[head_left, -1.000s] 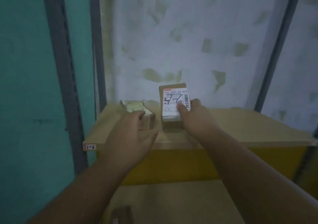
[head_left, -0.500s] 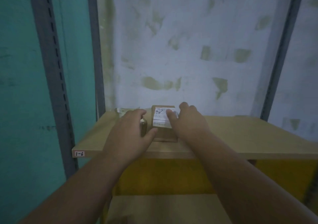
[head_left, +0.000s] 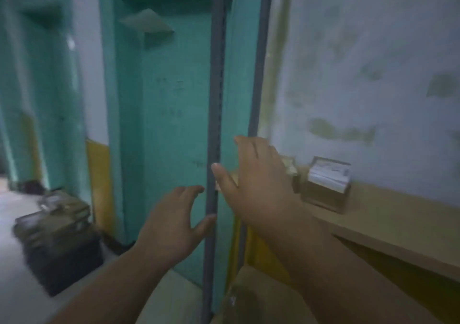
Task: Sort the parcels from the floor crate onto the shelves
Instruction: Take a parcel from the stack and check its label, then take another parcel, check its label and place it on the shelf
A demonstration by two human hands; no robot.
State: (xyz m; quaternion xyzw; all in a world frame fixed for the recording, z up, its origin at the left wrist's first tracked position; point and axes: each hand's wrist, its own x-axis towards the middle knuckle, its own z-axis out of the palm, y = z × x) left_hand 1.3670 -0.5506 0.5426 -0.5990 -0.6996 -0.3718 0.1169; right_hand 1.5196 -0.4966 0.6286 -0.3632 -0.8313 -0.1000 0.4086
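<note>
A small brown parcel [head_left: 326, 186] with a white label lies on the wooden shelf [head_left: 388, 221] at the right, close to the wall. Beside it, partly hidden behind my right hand, sits a second small parcel [head_left: 290, 165]. My right hand [head_left: 258, 181] hangs in the air left of both parcels, fingers spread, holding nothing. My left hand [head_left: 174, 221] is lower and further left, in front of the grey shelf upright [head_left: 215, 124], also spread and empty. At the far left a dark floor crate [head_left: 59, 236] stands heaped with parcels.
A teal pillar [head_left: 171, 124] stands behind the grey upright, with a yellow band low on the wall. A lower shelf board [head_left: 258, 296] shows below my right forearm. The pale floor [head_left: 22, 286] stretches around the crate.
Both hands have let go of the parcels and drawn back from the shelf. The view has swung left, bringing the pillar and floor crate into sight. The labelled parcel stays on the shelf.
</note>
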